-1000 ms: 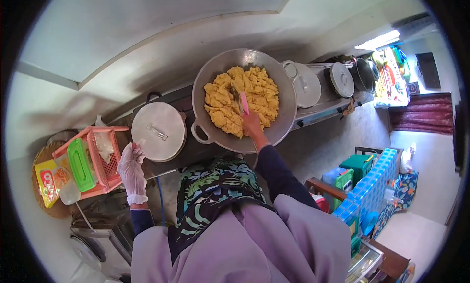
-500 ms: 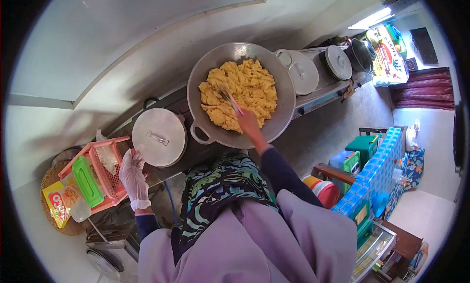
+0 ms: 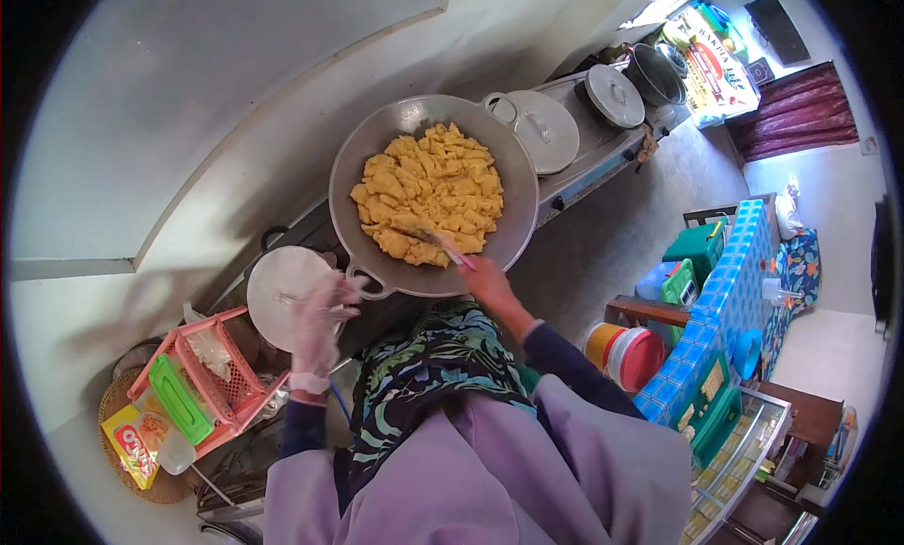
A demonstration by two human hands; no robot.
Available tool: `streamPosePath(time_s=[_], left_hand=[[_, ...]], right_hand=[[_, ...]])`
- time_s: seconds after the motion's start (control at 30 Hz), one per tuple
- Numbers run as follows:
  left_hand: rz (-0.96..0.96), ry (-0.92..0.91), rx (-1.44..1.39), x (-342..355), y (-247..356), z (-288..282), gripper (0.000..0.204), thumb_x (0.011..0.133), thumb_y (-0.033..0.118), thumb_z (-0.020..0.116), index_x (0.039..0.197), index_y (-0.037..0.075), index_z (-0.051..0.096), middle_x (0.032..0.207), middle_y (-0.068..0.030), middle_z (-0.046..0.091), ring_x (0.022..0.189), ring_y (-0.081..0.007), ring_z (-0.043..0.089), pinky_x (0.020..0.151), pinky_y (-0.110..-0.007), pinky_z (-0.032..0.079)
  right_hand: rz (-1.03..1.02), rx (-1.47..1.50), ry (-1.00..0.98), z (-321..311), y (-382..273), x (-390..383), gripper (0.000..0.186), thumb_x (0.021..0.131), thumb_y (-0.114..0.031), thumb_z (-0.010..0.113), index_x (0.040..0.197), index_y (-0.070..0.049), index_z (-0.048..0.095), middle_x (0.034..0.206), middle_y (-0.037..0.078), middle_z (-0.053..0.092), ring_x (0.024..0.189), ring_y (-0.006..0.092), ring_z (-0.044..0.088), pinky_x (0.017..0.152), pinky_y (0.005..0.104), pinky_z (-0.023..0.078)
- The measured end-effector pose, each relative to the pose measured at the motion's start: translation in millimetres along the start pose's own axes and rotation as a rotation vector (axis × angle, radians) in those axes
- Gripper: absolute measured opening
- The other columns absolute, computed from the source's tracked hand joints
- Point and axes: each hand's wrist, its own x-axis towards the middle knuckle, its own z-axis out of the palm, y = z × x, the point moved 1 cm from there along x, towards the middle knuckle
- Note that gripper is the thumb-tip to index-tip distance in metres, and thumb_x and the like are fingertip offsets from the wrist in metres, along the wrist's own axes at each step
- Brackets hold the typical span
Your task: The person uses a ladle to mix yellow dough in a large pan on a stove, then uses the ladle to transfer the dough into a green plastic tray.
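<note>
My right hand [image 3: 490, 286] grips the pink handle of a spatula [image 3: 457, 254]; its metal blade is sunk in the lower part of a yellow, crumbly mash [image 3: 433, 187]. The mash fills the middle of a big grey metal wok [image 3: 513, 201] with loop handles. My left hand [image 3: 315, 333], in a clear plastic glove, is blurred, its fingers apart and pointing toward the wok's near-left handle [image 3: 375, 283]. It holds nothing that I can see. Behind it lies the round metal lid [image 3: 278, 295] of a pot, partly hidden by the hand.
Right of the wok, lidded pots [image 3: 541, 135] and a black pan [image 3: 656, 74] stand along the stove. A pink basket [image 3: 250, 390] with a green-lidded box [image 3: 179, 399] sits at left, beside a yellow packet [image 3: 132, 446]. Far right is a blue-tiled counter [image 3: 720, 291].
My left hand has moved right, from beside the pot lid to near the wok's handle. The spatula has come down through the mash toward me. The whole view has turned slightly.
</note>
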Motion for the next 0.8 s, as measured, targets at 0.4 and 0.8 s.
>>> streamPosePath(time_s=[0.4,0.8], left_hand=[[-0.425,-0.642,-0.371,96.9,-98.5,125.7,0.027,0.096,0.031,0.042,0.111,0.009,0.048,0.078,-0.0179,0.063,0.05,-0.013,0.053,0.041,-0.022,0.036],[0.033,-0.217,0.568,55.5,-101.0,47.7,0.013,0.087,0.012,0.048,0.084,0.0,0.051,0.058,-0.0076,0.053,0.049,-0.0151,0.058,0.044,-0.028,0.039]], right_hand=[[0.557,1.57,-0.191,-11.2,-24.3,115.3,0.03,0.091,-0.032,0.052,0.103,-0.005,0.05,0.063,0.005,0.05,0.047,0.0162,0.048,0.04,0.032,0.037],[-0.089,0.032,0.204,-18.3,37.8,44.8,0.031,0.078,-0.014,0.055,0.106,-0.003,0.061,0.091,0.019,0.064,0.09,0.036,0.061,0.079,0.0434,0.048]])
